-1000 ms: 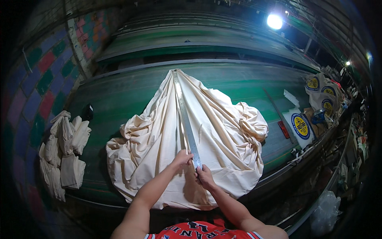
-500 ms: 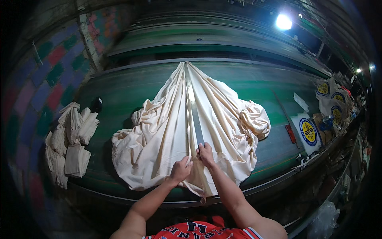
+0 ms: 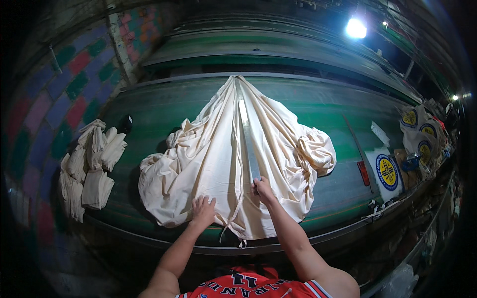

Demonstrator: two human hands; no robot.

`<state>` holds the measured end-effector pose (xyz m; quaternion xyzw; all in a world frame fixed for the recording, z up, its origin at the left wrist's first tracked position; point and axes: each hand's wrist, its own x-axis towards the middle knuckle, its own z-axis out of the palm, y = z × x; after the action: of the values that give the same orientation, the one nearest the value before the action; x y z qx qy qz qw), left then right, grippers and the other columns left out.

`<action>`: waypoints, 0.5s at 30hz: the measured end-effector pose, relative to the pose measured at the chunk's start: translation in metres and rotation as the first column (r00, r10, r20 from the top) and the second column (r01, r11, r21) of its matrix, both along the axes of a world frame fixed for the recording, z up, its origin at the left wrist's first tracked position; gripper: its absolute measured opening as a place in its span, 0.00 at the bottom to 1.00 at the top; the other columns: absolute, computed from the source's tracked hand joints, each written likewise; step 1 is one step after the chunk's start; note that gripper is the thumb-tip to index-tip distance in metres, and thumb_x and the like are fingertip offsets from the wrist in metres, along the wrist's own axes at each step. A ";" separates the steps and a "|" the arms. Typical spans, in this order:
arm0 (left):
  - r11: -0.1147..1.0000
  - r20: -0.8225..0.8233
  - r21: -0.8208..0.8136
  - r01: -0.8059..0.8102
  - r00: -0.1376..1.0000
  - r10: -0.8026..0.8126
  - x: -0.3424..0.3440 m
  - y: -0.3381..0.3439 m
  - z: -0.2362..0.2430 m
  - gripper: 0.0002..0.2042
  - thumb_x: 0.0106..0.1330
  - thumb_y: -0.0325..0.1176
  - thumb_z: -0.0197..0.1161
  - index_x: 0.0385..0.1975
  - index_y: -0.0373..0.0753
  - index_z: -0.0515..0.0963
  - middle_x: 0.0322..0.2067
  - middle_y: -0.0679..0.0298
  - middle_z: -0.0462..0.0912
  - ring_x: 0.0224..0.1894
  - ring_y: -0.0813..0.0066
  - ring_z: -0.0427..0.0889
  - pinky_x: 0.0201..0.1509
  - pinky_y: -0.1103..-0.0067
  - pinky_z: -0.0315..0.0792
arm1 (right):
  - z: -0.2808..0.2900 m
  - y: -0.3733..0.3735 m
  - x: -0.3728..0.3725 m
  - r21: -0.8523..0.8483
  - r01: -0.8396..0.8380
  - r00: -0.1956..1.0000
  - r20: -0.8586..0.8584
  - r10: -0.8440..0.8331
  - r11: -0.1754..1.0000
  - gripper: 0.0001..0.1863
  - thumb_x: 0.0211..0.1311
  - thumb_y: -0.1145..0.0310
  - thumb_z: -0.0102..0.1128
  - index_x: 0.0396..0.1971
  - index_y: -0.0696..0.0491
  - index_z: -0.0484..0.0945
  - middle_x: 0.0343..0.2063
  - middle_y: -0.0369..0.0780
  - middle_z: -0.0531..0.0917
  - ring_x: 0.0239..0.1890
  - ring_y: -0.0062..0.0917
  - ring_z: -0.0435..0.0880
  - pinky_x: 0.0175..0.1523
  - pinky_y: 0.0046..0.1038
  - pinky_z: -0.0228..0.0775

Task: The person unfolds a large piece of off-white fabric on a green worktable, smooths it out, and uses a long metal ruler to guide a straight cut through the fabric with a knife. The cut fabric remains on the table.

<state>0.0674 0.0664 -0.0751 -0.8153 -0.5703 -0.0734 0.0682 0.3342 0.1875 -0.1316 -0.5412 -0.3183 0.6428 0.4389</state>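
Note:
A large cream cloth (image 3: 213, 169) lies heaped over the green table, gathered to a peak at the far edge and bunched into folds on both sides. A long metal strip (image 3: 247, 124), like a straightedge, runs down its middle from the peak towards me. My right hand (image 3: 263, 189) is closed around the strip's near end. On the cloth's near left part, my left hand (image 3: 203, 211) lies with fingers spread, holding nothing. Between the hands, a narrow loose cloth band (image 3: 237, 198) trails to the near edge.
Folded cream cloths (image 3: 97, 188) are piled at the table's left end, beside a small black object (image 3: 129, 124). To the right lie a thin dark rod (image 3: 354, 136), a red tool (image 3: 363, 173) and a white sheet with a round blue-and-yellow emblem (image 3: 386, 172). A bright lamp (image 3: 356, 28) shines beyond.
My left hand has moved left, off the middle folds, and its fingers have spread on the cloth. The near cloth edge now lies flatter. My right hand stays at the strip's end.

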 end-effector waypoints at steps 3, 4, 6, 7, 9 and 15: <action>0.661 0.090 -0.748 -0.068 0.975 0.202 -0.012 0.004 -0.002 0.21 0.61 0.39 0.64 0.52 0.36 0.76 0.43 0.44 0.82 0.48 0.43 0.80 0.50 0.57 0.74 | 0.011 -0.030 0.011 0.076 0.008 1.000 0.026 -0.010 0.997 0.11 0.74 0.62 0.48 0.33 0.53 0.66 0.19 0.35 0.73 0.12 0.21 0.71 0.15 0.24 0.62; 0.677 0.153 -0.736 -0.017 0.969 0.191 -0.014 0.002 -0.002 0.20 0.63 0.38 0.62 0.51 0.34 0.76 0.37 0.41 0.82 0.44 0.42 0.82 0.51 0.58 0.74 | 0.014 -0.045 0.011 0.105 0.023 0.998 0.058 -0.029 0.994 0.12 0.74 0.62 0.48 0.32 0.53 0.65 0.18 0.35 0.72 0.12 0.20 0.70 0.14 0.24 0.61; 0.742 0.295 -0.670 -0.005 0.916 0.273 -0.015 0.007 -0.002 0.17 0.64 0.37 0.61 0.48 0.34 0.79 0.38 0.42 0.82 0.45 0.43 0.81 0.51 0.58 0.74 | 0.016 -0.074 0.009 0.172 0.029 0.993 0.106 -0.048 0.985 0.13 0.75 0.61 0.48 0.32 0.53 0.65 0.18 0.34 0.72 0.11 0.19 0.69 0.14 0.23 0.60; 0.760 0.350 -0.650 -0.011 0.884 0.311 -0.015 0.010 -0.002 0.15 0.64 0.37 0.60 0.46 0.34 0.80 0.39 0.42 0.82 0.46 0.44 0.81 0.51 0.58 0.74 | 0.017 -0.088 0.007 0.212 0.021 0.991 0.122 -0.047 0.977 0.13 0.75 0.61 0.48 0.32 0.53 0.64 0.17 0.34 0.71 0.11 0.19 0.69 0.14 0.23 0.60; 0.872 0.486 -0.487 -0.057 0.812 0.324 -0.018 0.023 -0.001 0.13 0.63 0.34 0.60 0.40 0.31 0.81 0.36 0.42 0.82 0.43 0.44 0.82 0.49 0.59 0.74 | 0.017 -0.114 0.001 0.180 0.015 0.997 0.072 -0.029 0.984 0.13 0.74 0.60 0.50 0.33 0.52 0.63 0.17 0.34 0.71 0.12 0.18 0.69 0.14 0.22 0.60; 0.957 0.601 -0.035 -0.288 0.759 0.251 -0.049 0.088 0.002 0.06 0.61 0.29 0.59 0.28 0.33 0.79 0.34 0.49 0.82 0.41 0.48 0.80 0.47 0.61 0.73 | 0.016 -0.158 -0.004 0.034 -0.109 0.986 -0.126 0.112 0.993 0.10 0.75 0.63 0.49 0.37 0.53 0.65 0.20 0.36 0.74 0.15 0.21 0.74 0.19 0.25 0.68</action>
<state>0.0188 0.1544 -0.0733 -0.6571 -0.6711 -0.3335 -0.0813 0.3299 0.0292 -0.1158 -0.4743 -0.3278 0.6952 0.4294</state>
